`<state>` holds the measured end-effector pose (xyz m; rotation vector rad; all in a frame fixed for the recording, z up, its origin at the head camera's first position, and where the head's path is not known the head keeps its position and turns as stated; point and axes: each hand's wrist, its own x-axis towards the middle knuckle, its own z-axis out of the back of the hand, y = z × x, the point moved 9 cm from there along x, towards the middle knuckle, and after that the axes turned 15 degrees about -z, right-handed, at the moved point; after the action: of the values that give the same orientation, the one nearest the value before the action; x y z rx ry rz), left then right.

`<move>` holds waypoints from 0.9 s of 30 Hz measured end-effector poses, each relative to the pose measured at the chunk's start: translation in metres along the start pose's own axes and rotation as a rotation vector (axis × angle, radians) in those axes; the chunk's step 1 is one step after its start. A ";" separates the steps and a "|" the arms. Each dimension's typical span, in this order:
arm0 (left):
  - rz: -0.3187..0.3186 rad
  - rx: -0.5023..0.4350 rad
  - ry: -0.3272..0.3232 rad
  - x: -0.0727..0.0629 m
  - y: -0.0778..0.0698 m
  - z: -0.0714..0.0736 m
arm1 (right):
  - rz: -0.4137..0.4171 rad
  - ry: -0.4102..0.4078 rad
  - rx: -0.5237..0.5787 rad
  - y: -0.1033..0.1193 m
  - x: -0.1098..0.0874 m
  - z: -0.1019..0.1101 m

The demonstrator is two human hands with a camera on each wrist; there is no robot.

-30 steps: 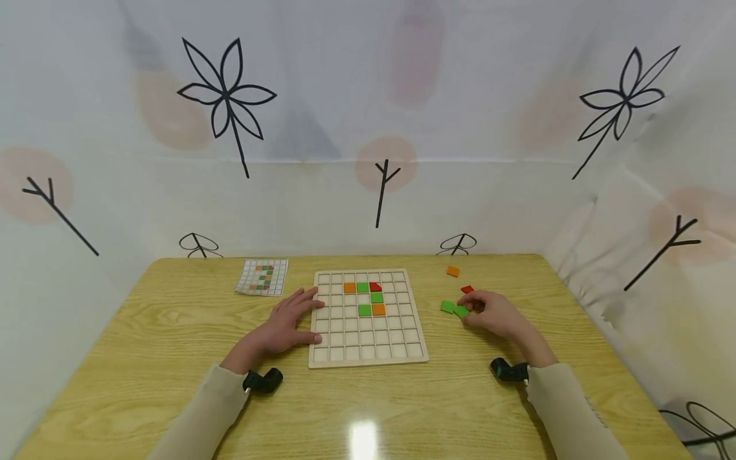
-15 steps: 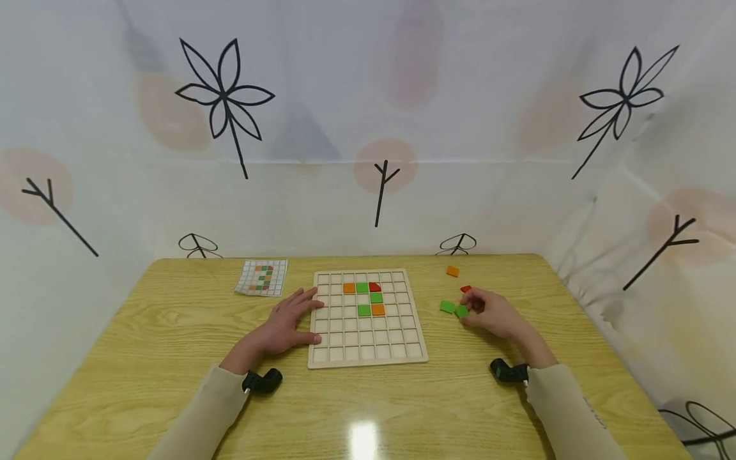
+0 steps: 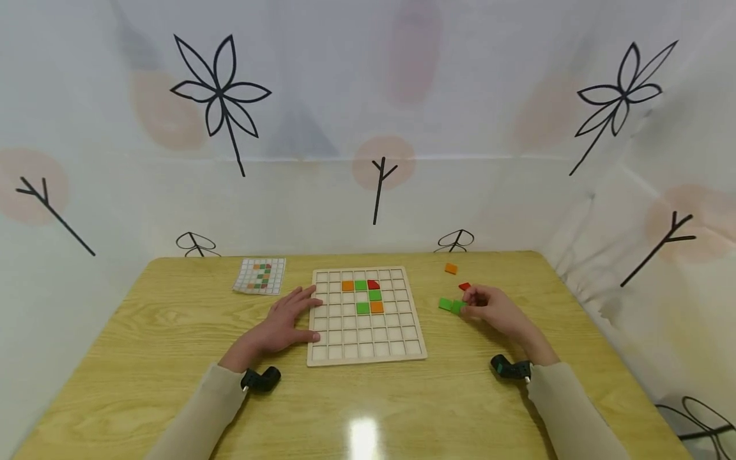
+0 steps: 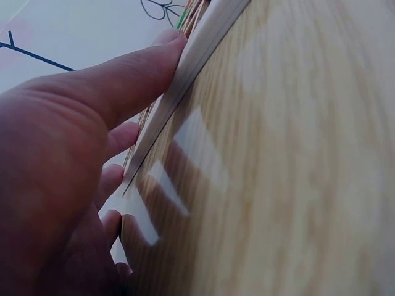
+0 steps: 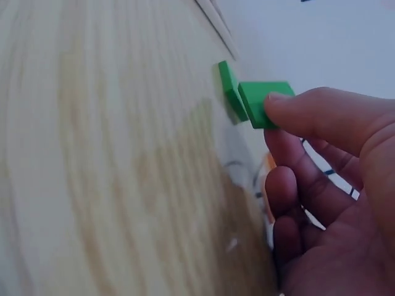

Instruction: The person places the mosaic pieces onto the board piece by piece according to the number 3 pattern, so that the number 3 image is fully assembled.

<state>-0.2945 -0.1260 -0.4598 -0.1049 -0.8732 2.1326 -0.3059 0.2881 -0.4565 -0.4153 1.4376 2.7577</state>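
Note:
My left hand (image 3: 282, 324) rests with spread fingers on the left edge of a pale wooden grid board (image 3: 367, 363). In the left wrist view, the thumb (image 4: 133, 77) touches the board's rim. To the right of the board, my right hand (image 3: 496, 311) pinches a square green tile (image 5: 254, 102) between thumb and fingertips. The held tile is tilted and raised off the table in the right wrist view. Just left of it lies a second green tile (image 3: 445, 304). A red tile (image 3: 464, 286), partly behind the fingers, lies beyond the hand.
Several orange, green and red tiles sit in the board's upper cells, such as an orange tile (image 3: 376, 307). A loose orange tile (image 3: 451, 269) lies at the table's far right. A printed pattern card (image 3: 246, 279) lies at the far left. A drawn-on curtain (image 3: 322, 211) stands behind the table.
The right fingers have closed on the nearer green tile and raised it slightly, shifting it toward the other green tile. The left hand stays on the board.

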 end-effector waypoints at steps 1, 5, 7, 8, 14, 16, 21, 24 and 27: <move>0.001 0.002 -0.002 0.000 0.000 0.001 | 0.001 -0.011 -0.008 0.002 0.001 0.000; 0.006 -0.003 0.002 -0.001 0.000 0.002 | 0.022 -0.045 -0.042 0.012 0.002 0.001; 0.004 -0.005 0.005 -0.001 -0.001 0.002 | 0.026 -0.056 -0.045 0.018 0.001 0.000; 0.001 -0.007 0.003 0.000 -0.001 0.003 | 0.025 -0.054 -0.039 0.020 0.000 -0.001; -0.004 -0.003 0.000 0.001 -0.001 0.002 | 0.038 0.017 0.056 0.034 -0.001 -0.017; 0.000 -0.005 0.005 0.001 -0.001 0.002 | 0.051 0.042 0.087 0.039 0.000 -0.023; -0.002 0.001 0.008 0.001 0.000 0.001 | 0.071 0.076 0.128 0.052 0.001 -0.040; -0.008 0.006 0.006 0.000 0.000 0.001 | 0.096 0.093 0.125 0.061 0.002 -0.051; -0.009 0.009 0.005 0.000 0.001 0.001 | 0.103 0.099 0.119 0.068 0.004 -0.064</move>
<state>-0.2955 -0.1268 -0.4596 -0.1013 -0.8603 2.1270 -0.3036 0.1963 -0.4377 -0.4942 1.6818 2.7456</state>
